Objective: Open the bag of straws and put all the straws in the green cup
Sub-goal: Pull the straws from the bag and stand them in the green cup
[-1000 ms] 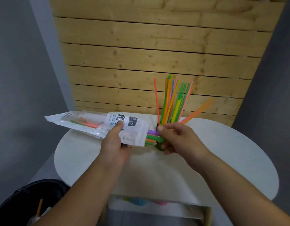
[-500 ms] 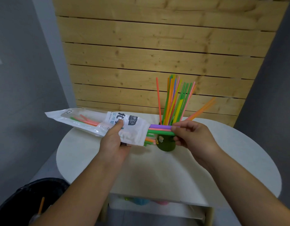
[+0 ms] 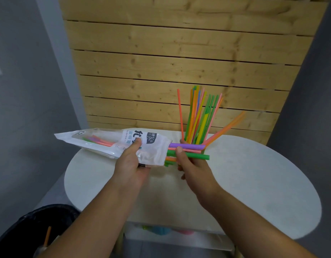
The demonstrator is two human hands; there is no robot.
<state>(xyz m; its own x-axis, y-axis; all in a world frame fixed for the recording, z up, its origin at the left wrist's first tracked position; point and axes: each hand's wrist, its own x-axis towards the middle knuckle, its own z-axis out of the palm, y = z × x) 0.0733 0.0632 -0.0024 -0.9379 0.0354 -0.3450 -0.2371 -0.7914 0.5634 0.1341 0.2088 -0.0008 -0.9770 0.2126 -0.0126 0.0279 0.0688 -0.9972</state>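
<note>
My left hand [image 3: 130,161] grips the white plastic straw bag [image 3: 108,141], held level above the white table [image 3: 254,179] with its open end to the right. Purple, pink and green straws [image 3: 190,148] stick out of that end, and my right hand [image 3: 190,162] pinches them with thumb on top. More straws lie inside the bag. Behind my right hand a bunch of coloured straws [image 3: 200,116] stands upright; the green cup that holds them is hidden by my hand.
A wooden slat wall [image 3: 170,62] rises just behind the table. A black bin [image 3: 30,233] with a liner sits on the floor at lower left. A shelf [image 3: 179,237] under the table holds coloured items.
My right hand has drawn several straws further out of the bag to the right. It now covers the green cup. The bag has stayed in my left hand.
</note>
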